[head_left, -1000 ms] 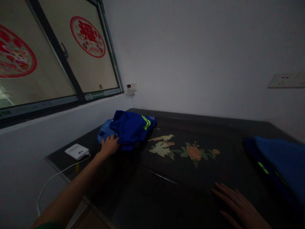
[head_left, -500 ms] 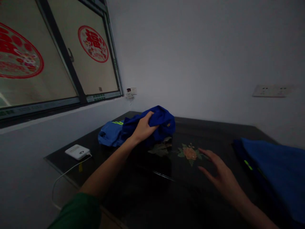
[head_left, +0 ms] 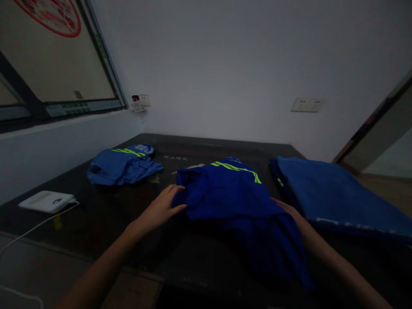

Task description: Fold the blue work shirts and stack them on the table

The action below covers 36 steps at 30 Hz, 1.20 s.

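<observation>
A dark blue work jacket (head_left: 230, 193) with yellow-green stripes lies across the middle of the black table, its near side bunched and hanging in folds. My left hand (head_left: 167, 204) grips its left edge, thumb below and fingers on top. At the jacket's right side, my right hand (head_left: 291, 213) holds the cloth, with its fingertips hidden by the fabric. A lighter blue garment (head_left: 120, 166) with similar stripes lies crumpled at the far left, apart from both hands.
Folded blue clothes (head_left: 337, 191) form a stack on the right of the table (head_left: 206, 143). A white device (head_left: 48, 201) with a cable lies at the left edge. Wall sockets (head_left: 307, 104) are above the table; a window (head_left: 64, 64) is at left.
The dark blue jacket has come from the far left to the table's middle, nearer me, and is spread wider. My right hand, empty before, now holds its right side. The view has turned right.
</observation>
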Each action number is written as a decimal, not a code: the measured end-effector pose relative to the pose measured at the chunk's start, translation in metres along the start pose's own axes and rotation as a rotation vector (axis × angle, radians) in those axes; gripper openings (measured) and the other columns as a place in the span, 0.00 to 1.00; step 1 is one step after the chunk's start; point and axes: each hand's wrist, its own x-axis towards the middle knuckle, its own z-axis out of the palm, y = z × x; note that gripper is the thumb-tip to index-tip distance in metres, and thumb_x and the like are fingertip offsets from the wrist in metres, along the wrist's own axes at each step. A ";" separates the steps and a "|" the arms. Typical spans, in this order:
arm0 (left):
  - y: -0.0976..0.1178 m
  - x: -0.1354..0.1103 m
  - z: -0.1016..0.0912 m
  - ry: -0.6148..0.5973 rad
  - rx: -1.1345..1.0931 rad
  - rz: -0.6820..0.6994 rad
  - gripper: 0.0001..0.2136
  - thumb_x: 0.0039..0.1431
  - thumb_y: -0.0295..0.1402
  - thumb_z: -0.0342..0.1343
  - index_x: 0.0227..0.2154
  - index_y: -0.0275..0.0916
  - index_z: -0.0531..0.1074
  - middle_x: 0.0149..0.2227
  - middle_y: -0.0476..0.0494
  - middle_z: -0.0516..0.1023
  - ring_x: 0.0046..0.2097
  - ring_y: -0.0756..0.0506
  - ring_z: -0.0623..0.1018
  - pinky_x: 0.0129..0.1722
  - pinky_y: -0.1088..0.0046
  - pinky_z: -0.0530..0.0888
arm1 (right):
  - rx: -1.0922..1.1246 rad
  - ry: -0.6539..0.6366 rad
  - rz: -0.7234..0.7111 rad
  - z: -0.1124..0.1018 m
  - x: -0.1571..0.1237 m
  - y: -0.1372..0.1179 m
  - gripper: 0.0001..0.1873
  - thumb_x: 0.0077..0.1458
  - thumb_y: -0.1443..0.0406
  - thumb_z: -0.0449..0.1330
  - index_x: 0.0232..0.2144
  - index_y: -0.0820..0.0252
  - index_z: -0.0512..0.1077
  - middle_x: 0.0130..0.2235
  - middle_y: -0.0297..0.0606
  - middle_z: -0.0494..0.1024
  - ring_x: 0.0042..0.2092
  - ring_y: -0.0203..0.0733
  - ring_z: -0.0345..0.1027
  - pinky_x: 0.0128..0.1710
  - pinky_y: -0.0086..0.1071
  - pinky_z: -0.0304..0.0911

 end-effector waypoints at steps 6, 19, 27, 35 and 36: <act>-0.057 0.003 0.028 0.054 0.006 -0.341 0.29 0.54 0.50 0.52 0.50 0.31 0.68 0.47 0.31 0.75 0.48 0.36 0.76 0.49 0.61 0.72 | 0.004 0.055 0.036 -0.052 -0.006 -0.017 0.17 0.62 0.60 0.48 0.45 0.57 0.74 0.46 0.43 0.78 0.47 0.45 0.74 0.47 0.39 0.70; -0.035 0.036 0.041 -0.036 -0.504 -0.296 0.12 0.48 0.42 0.55 0.23 0.37 0.66 0.21 0.52 0.66 0.26 0.50 0.68 0.27 0.76 0.65 | -0.438 -0.299 0.006 0.017 0.078 -0.151 0.26 0.57 0.64 0.60 0.57 0.64 0.66 0.49 0.52 0.75 0.50 0.56 0.69 0.47 0.46 0.65; 0.012 -0.088 -0.005 -0.067 -0.571 -0.079 0.14 0.59 0.45 0.51 0.32 0.38 0.67 0.31 0.49 0.71 0.33 0.49 0.70 0.34 0.75 0.69 | -0.075 -0.308 -0.136 -0.030 0.003 -0.127 0.14 0.58 0.71 0.53 0.43 0.56 0.75 0.45 0.41 0.78 0.48 0.45 0.71 0.50 0.40 0.65; -0.024 -0.118 -0.027 -0.011 -0.234 -0.066 0.13 0.59 0.42 0.50 0.33 0.37 0.72 0.32 0.44 0.76 0.36 0.44 0.75 0.38 0.69 0.72 | -0.123 -0.321 -0.153 -0.062 -0.015 -0.151 0.14 0.57 0.62 0.60 0.46 0.55 0.75 0.47 0.42 0.76 0.49 0.48 0.71 0.49 0.41 0.68; -0.033 -0.113 -0.024 0.060 -0.202 -0.064 0.12 0.57 0.41 0.53 0.37 0.37 0.72 0.36 0.43 0.76 0.39 0.43 0.76 0.42 0.67 0.72 | -0.138 -0.289 -0.169 -0.055 -0.010 -0.157 0.14 0.58 0.64 0.59 0.46 0.55 0.74 0.47 0.42 0.76 0.49 0.47 0.70 0.49 0.40 0.68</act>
